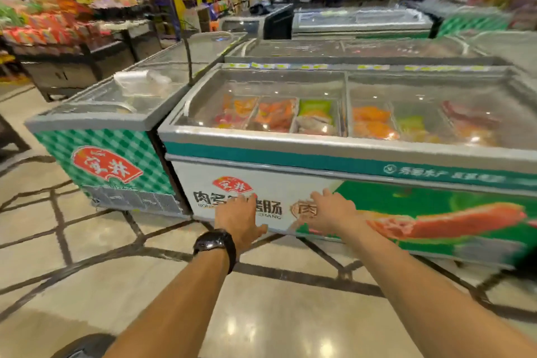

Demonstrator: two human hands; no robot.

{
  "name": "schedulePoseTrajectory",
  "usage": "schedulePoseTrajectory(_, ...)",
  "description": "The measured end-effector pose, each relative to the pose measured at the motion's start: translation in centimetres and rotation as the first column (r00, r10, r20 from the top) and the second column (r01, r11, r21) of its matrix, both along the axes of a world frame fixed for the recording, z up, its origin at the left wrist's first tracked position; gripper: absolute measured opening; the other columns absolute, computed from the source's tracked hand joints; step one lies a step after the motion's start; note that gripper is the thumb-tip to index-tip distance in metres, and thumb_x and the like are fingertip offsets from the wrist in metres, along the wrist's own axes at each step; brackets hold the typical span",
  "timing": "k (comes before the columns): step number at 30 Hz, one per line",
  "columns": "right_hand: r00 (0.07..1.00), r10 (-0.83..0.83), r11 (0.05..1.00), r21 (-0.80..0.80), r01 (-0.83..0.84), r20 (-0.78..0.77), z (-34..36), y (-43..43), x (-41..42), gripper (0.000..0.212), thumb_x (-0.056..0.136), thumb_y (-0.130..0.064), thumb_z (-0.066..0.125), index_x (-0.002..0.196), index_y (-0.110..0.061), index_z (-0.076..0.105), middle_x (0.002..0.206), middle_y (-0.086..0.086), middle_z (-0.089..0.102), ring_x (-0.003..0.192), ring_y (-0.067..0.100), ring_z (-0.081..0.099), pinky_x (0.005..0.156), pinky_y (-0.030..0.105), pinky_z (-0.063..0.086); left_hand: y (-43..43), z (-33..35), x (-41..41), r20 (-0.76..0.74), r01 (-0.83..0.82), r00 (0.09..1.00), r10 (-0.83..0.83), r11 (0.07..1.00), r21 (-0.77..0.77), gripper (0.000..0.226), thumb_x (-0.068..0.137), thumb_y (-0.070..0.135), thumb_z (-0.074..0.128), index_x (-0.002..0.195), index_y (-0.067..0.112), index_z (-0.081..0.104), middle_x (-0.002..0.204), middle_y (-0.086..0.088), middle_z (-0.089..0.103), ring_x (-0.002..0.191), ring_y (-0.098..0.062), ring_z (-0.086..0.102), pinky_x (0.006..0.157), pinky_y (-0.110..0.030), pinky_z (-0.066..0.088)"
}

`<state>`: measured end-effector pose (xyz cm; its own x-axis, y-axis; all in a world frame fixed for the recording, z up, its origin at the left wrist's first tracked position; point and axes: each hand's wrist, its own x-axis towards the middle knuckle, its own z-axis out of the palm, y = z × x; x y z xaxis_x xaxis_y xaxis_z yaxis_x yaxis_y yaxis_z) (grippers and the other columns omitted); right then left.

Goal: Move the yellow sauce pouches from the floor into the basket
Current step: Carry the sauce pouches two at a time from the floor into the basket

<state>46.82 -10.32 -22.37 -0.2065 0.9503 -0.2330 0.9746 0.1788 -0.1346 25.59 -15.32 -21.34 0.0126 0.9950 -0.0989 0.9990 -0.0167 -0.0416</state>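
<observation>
Yellow sauce pouches: none in view; basket likewise. Likely light, soft, slippery film; pinch at a sealed top edge, not the belly. Left hand (236,219), right hand (331,213): fingers (251,201) straight, empty, stretched toward the freezer (290,154) front above the floor (87,241).

View: your head camera, wide-angle, looks forward and down.
Facing: freezer (261,174) front, across the floor (87,270).
Range: near the freezer.

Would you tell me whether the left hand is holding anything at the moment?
Empty: the left hand is stretched toward the freezer, fingers straight, gripping nothing.
</observation>
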Motion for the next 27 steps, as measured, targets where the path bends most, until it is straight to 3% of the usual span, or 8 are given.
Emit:
schedulePoseTrajectory(7,0.939,-0.343,0.936,-0.081,0.343,0.010,-1.5,-1.2,21.0,0.066,0.085,-0.046,0.064,0.142,-0.022,0.040,0.140,0.008,0.046,0.127,0.032,0.047,0.100,0.047,0.044,6.6,-0.4,17.3,-0.024,0.251,0.967,-0.253,0.967,-0.052,0.079,0.085,0.070,0.056,0.146,0.024,0.035,0.135,-0.006,0.055,0.118,-0.027,0.057,0.096,-0.042,0.050)
schedulePoseTrajectory(11,0.845,-0.535,0.839,-0.113,0.532,-0.002,-1.8,-3.8,31.1,0.074,0.090,-0.054,0.060,0.149,-0.021,0.031,0.150,0.009,0.035,0.135,0.033,0.038,0.102,0.045,0.043,9.7,-0.2,27.6,-0.057,0.430,0.899,-0.434,0.901,-0.063,0.080,0.087,0.070,0.051,0.149,0.021,0.034,0.136,-0.007,0.055,0.121,-0.029,0.056,0.097,-0.043,0.049)
schedulePoseTrajectory(14,0.738,-0.675,0.731,-0.130,0.670,0.006,-1.5,-6.7,38.1,0.078,0.090,-0.056,0.058,0.151,-0.019,0.027,0.155,0.010,0.029,0.140,0.034,0.033,0.107,0.046,0.041,11.5,0.8,36.6,-0.065,0.593,0.801,-0.595,0.804,-0.049,0.084,0.086,0.073,0.052,0.149,0.019,0.034,0.139,-0.010,0.054,0.124,-0.030,0.054,0.099,-0.044,0.046)
schedulePoseTrajectory(19,0.520,-0.854,0.516,-0.118,0.848,0.002,-0.3,-11.4,46.8,0.080,0.085,-0.063,0.057,0.148,-0.020,0.034,0.148,0.012,0.038,0.135,0.034,0.041,0.104,0.046,0.044,12.8,1.0,50.3,-0.008,0.791,0.612,-0.791,0.612,-0.002,0.074,0.087,0.065,0.055,0.144,0.021,0.038,0.128,-0.008,0.059,0.116,-0.030,0.057,0.097,-0.045,0.048)
schedulePoseTrajectory(24,0.300,-0.953,0.294,-0.107,0.950,0.042,0.2,-14.0,53.6,0.078,0.083,-0.063,0.058,0.146,-0.023,0.037,0.146,0.009,0.043,0.132,0.032,0.044,0.103,0.045,0.045,12.9,-0.1,62.3,0.062,0.908,0.416,-0.907,0.418,0.024,0.074,0.086,0.064,0.057,0.145,0.023,0.038,0.140,-0.007,0.054,0.123,-0.030,0.055,0.101,-0.045,0.048)
schedulePoseTrajectory(27,0.194,-0.980,0.188,-0.125,0.974,0.040,0.8,-13.6,57.1,0.078,0.084,-0.060,0.059,0.148,-0.022,0.036,0.147,0.009,0.040,0.134,0.032,0.041,0.104,0.046,0.044,13.9,-0.8,68.9,0.072,0.948,0.318,-0.945,0.319,0.001,0.070,0.087,0.065,0.055,0.142,0.023,0.041,0.136,-0.006,0.057,0.122,-0.029,0.055,0.101,-0.045,0.046)
